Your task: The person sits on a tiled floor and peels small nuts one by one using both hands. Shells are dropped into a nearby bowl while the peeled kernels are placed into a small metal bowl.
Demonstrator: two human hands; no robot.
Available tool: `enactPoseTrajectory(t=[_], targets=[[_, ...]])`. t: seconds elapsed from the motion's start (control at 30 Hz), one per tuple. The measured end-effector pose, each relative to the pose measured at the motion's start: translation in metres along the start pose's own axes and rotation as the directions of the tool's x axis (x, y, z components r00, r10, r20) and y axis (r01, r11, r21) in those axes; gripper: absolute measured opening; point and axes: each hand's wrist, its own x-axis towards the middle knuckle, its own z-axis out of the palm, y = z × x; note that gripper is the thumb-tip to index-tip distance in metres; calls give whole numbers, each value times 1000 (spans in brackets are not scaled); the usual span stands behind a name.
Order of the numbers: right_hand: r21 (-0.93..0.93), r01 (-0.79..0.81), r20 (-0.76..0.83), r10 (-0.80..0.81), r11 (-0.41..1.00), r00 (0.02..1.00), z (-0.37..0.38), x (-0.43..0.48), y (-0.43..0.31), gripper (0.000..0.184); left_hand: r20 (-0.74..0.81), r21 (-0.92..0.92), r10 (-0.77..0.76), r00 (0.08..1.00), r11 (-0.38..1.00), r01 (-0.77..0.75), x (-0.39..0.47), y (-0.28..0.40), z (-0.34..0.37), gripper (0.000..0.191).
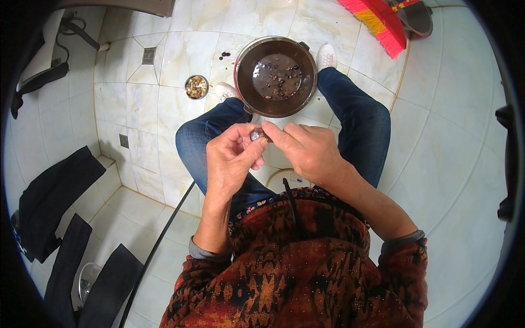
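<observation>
Between the fingers and thumb of my left hand [236, 153] is a small, shiny, dark brown round piece [257, 134], perhaps a nut or chestnut. My right hand [309, 149] meets it from the other side, its thumb and index finger closed at the piece's edge; whether a small tool is in those fingers cannot be told. Beyond both hands stands a large round brown pot [243, 88] with water and many dark bits in it. To its left, a small metal bowl [196, 87] holds several yellow and brown pieces.
Dark bits [224, 54] lie on the tiled floor left of the pot. My shoes flank the pot. A red and yellow broom [379, 26] and a dustpan [417, 18] are at the upper right. Floor drains [148, 56] and dark hanging clothes [57, 197] are on the left.
</observation>
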Motion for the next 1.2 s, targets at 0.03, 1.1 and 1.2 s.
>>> enactPoseTrajectory(t=[0.03, 1.1, 1.2], targets=[[-13, 2, -16, -2, 1000, 1000, 2, 0, 0, 40, 6, -5, 2, 1000, 1000, -2, 0, 0, 0, 14], [25, -129, -126, 131, 991, 983, 29, 14, 4, 29, 0, 56, -64, 998, 996, 64, 20, 2, -3, 11], [210, -193, -145, 226, 958, 963, 32, 18, 5, 27, -7, 41, -59, 998, 997, 60, 26, 1, -2, 11]])
